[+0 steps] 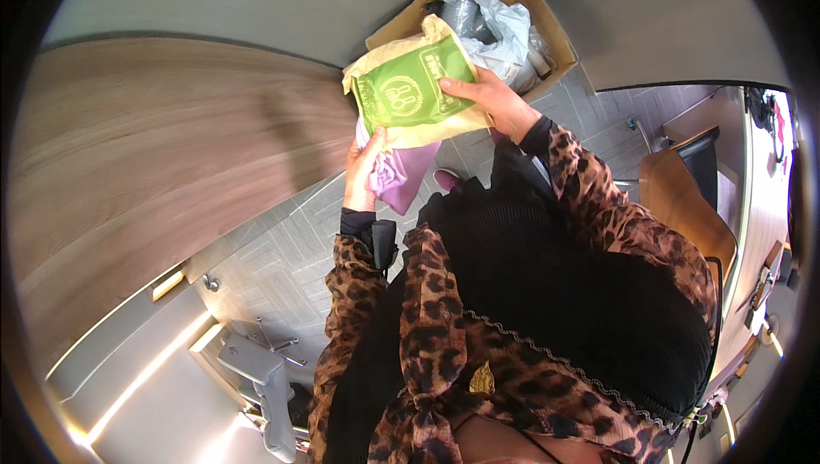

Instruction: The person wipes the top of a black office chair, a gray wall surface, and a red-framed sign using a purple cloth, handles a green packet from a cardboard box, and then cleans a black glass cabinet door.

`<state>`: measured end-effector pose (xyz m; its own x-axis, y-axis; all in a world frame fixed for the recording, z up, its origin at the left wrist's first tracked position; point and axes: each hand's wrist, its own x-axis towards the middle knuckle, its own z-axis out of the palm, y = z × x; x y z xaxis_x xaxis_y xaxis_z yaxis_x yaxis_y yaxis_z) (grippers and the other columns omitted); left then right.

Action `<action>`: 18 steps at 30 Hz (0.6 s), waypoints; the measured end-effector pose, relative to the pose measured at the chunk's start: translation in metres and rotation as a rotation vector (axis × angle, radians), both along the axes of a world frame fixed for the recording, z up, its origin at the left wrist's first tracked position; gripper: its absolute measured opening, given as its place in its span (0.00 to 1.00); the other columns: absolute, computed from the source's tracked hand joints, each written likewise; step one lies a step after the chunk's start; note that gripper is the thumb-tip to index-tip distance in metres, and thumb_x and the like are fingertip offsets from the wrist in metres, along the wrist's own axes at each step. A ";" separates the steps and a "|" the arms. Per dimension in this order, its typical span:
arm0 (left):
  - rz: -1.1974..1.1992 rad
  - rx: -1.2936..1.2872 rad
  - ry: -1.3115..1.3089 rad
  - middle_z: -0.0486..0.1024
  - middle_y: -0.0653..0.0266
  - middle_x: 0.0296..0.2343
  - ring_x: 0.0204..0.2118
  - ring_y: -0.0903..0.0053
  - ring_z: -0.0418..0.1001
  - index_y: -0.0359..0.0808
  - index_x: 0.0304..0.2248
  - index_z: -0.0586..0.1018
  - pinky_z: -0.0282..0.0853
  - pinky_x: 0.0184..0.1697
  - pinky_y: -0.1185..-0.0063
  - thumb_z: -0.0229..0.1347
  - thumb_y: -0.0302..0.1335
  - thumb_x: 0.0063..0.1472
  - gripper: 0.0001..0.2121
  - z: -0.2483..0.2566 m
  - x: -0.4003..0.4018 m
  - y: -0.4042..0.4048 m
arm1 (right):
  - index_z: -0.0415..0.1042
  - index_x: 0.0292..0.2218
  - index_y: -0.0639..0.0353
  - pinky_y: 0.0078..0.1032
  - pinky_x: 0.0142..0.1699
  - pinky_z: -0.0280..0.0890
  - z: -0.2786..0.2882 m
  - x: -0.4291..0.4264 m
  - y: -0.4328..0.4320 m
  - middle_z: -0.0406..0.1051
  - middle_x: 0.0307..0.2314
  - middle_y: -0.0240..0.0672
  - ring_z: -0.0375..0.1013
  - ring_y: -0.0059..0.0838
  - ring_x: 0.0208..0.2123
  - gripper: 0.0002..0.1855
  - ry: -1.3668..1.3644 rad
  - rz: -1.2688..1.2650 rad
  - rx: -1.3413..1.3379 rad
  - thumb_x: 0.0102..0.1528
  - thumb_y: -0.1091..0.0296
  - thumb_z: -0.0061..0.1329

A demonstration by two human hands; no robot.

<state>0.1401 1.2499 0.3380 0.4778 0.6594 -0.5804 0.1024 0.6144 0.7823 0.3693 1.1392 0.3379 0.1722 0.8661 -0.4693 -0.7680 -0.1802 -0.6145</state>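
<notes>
A tan paper food bag [410, 95] with a green printed panel, bearing writing and a cutlery emblem, is held up in front of me. My right hand [503, 105] grips its right side, thumb across the printed face. Lower down, my left hand [363, 172] clutches a purple plastic bag [410, 175], bunched and gathered near the fingers. The left thumb also rests at the paper bag's lower left edge. Part of the purple bag hangs hidden behind the paper one. What either bag contains cannot be seen.
Just beyond the paper bag, a cardboard box [548, 28] on the floor holds a whitish plastic bag [506, 28] and other wrapped items. A wood-grain tabletop [160, 124] lies to the left. Chairs stand at right [685, 198] and lower left [269, 387]. My shoe [446, 179] shows below.
</notes>
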 end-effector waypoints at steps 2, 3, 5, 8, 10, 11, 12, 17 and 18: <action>-0.026 -0.011 -0.006 0.76 0.67 0.32 0.29 0.88 0.72 0.34 0.45 0.73 0.67 0.31 0.87 0.58 0.30 0.59 0.16 -0.003 -0.003 0.003 | 0.65 0.48 0.69 0.25 0.41 0.72 0.000 0.002 0.004 0.72 0.40 0.39 0.74 0.27 0.38 0.24 -0.015 -0.002 -0.005 0.53 0.66 0.55; -0.026 -0.009 -0.003 0.76 0.67 0.32 0.29 0.88 0.72 0.34 0.45 0.73 0.67 0.31 0.87 0.58 0.30 0.59 0.16 0.000 -0.001 0.001 | 0.67 0.47 0.69 0.25 0.39 0.72 -0.001 0.003 0.006 0.73 0.38 0.39 0.75 0.27 0.36 0.24 -0.026 0.006 -0.003 0.52 0.68 0.57; 0.018 0.037 0.021 0.76 0.68 0.32 0.28 0.88 0.72 0.34 0.46 0.73 0.67 0.30 0.87 0.58 0.31 0.59 0.16 0.005 0.005 -0.004 | 0.68 0.46 0.69 0.25 0.40 0.72 -0.004 0.005 0.008 0.74 0.37 0.39 0.75 0.27 0.36 0.23 -0.035 0.023 0.010 0.52 0.67 0.57; -0.011 0.032 0.023 0.75 0.70 0.31 0.26 0.88 0.72 0.35 0.43 0.74 0.67 0.27 0.87 0.57 0.34 0.60 0.15 0.008 0.003 -0.001 | 0.68 0.46 0.69 0.25 0.39 0.72 -0.004 0.001 0.009 0.74 0.37 0.39 0.75 0.27 0.35 0.21 -0.061 -0.030 0.060 0.53 0.69 0.55; 0.048 0.016 0.032 0.74 0.71 0.28 0.24 0.88 0.71 0.35 0.41 0.74 0.66 0.25 0.87 0.57 0.36 0.60 0.15 0.002 -0.003 0.001 | 0.68 0.46 0.69 0.24 0.39 0.72 -0.002 -0.001 0.013 0.74 0.37 0.38 0.75 0.26 0.35 0.19 -0.065 -0.106 0.056 0.55 0.71 0.53; 0.100 0.000 0.041 0.74 0.71 0.26 0.22 0.88 0.71 0.36 0.39 0.74 0.66 0.22 0.87 0.57 0.38 0.59 0.15 -0.001 -0.007 0.001 | 0.68 0.46 0.69 0.24 0.39 0.72 0.001 -0.002 0.015 0.74 0.37 0.38 0.75 0.26 0.35 0.19 -0.064 -0.096 0.058 0.55 0.71 0.53; 0.176 -0.001 0.022 0.72 0.72 0.22 0.19 0.86 0.70 0.36 0.35 0.73 0.65 0.19 0.86 0.58 0.41 0.58 0.16 0.012 0.003 -0.005 | 0.68 0.46 0.69 0.24 0.39 0.72 0.004 -0.001 0.014 0.74 0.36 0.38 0.75 0.27 0.35 0.18 -0.009 -0.149 0.019 0.56 0.71 0.52; 0.092 -0.021 0.149 0.72 0.72 0.21 0.17 0.86 0.69 0.36 0.37 0.74 0.65 0.19 0.86 0.58 0.42 0.58 0.18 0.020 -0.003 -0.009 | 0.67 0.45 0.67 0.28 0.44 0.70 0.003 -0.004 0.022 0.73 0.38 0.37 0.73 0.28 0.38 0.15 0.090 -0.289 -0.010 0.56 0.74 0.50; 0.070 0.010 0.142 0.71 0.73 0.21 0.17 0.86 0.69 0.36 0.38 0.74 0.65 0.19 0.86 0.58 0.42 0.58 0.18 0.021 0.002 -0.014 | 0.67 0.45 0.67 0.28 0.44 0.70 0.004 -0.010 0.023 0.73 0.38 0.37 0.73 0.28 0.38 0.15 0.091 -0.275 -0.011 0.56 0.74 0.50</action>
<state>0.1424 1.2360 0.3592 0.3441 0.6947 -0.6317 0.1692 0.6158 0.7695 0.3596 1.1627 0.3418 0.3571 0.7872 -0.5027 -0.8406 0.0363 -0.5404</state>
